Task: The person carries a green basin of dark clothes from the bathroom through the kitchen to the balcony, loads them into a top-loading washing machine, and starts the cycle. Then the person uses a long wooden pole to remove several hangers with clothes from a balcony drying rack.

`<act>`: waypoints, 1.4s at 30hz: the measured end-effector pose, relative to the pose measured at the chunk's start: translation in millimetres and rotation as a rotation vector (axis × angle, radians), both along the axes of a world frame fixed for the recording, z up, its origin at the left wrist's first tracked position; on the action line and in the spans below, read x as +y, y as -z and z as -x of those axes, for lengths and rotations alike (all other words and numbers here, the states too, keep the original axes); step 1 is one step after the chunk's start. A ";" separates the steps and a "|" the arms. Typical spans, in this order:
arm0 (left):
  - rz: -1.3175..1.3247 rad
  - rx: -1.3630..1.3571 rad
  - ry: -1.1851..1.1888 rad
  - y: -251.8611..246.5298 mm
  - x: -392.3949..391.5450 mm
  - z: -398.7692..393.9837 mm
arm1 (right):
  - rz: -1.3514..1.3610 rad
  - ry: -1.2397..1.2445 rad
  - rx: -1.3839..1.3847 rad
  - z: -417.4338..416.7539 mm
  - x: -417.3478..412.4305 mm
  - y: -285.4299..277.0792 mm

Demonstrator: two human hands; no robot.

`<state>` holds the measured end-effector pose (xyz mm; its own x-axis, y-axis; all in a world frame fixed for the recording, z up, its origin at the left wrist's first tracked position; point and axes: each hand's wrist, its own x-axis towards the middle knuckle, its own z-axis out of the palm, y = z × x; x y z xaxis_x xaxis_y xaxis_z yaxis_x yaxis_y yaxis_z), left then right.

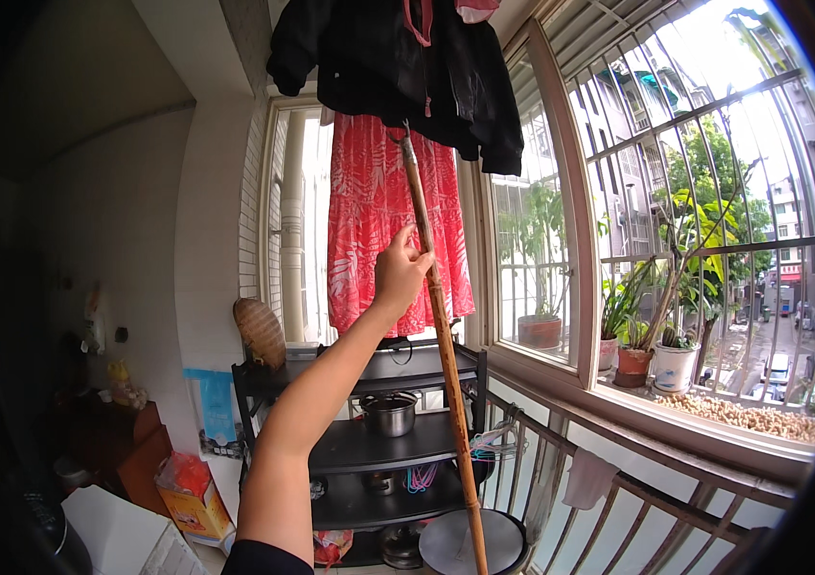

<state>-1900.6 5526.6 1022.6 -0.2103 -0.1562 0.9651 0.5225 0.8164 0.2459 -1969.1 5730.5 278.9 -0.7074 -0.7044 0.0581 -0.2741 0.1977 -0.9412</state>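
Note:
My left hand (401,272) is raised and grips a bamboo pole (445,338) along its upper part. A metal fork (406,138) tops the pole and overlaps a black jacket's hem; whether they touch cannot be told. That black jacket (393,65) hangs high up, with pink trim and a zip pull. Behind the pole hangs a red skirt or dress (371,194) with a white leaf pattern. The pole slants down past the bottom edge of the picture. My right hand is out of view.
A black metal shelf rack (371,449) holds a steel pot (388,415) and hangers (421,477). Below is a large round lid (461,543). Right are a barred window (709,244), potted plants (635,359) and a railing (637,483) with a cloth (589,478).

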 end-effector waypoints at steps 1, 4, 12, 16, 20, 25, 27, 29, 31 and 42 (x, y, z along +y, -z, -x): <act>0.048 0.034 -0.021 1.3 18.2 -6.9 | -0.008 -0.001 0.014 -3.1 7.9 -13.5; 0.132 0.111 -0.109 -0.9 66.0 -25.7 | -0.013 -0.005 0.070 -9.6 34.4 -56.5; 0.298 0.182 -0.132 -42.2 155.0 -52.3 | 0.180 -0.019 0.119 -12.3 80.8 -125.1; 0.499 0.216 -0.264 -52.3 182.1 -50.0 | 0.251 -0.081 0.044 -19.0 98.6 -183.4; 0.568 0.106 -0.425 -50.6 182.5 -51.4 | 0.443 -0.149 0.107 -28.5 104.2 -268.0; 0.609 0.022 -0.578 -33.8 173.9 -52.4 | 0.448 -0.151 -0.015 -11.3 102.3 -394.0; 0.598 -0.006 -0.618 -28.0 151.0 -47.1 | 0.535 -0.178 0.049 -4.8 91.1 -440.1; 0.628 -0.020 -0.676 -24.2 124.7 -43.9 | 0.570 -0.162 0.122 -1.4 81.1 -484.5; 0.629 0.013 -0.696 -20.6 102.1 -38.5 | 0.597 -0.059 0.230 12.4 71.8 -503.8; 0.531 0.121 -0.335 -20.8 56.9 9.8 | 0.622 0.145 -0.115 49.1 16.7 -265.6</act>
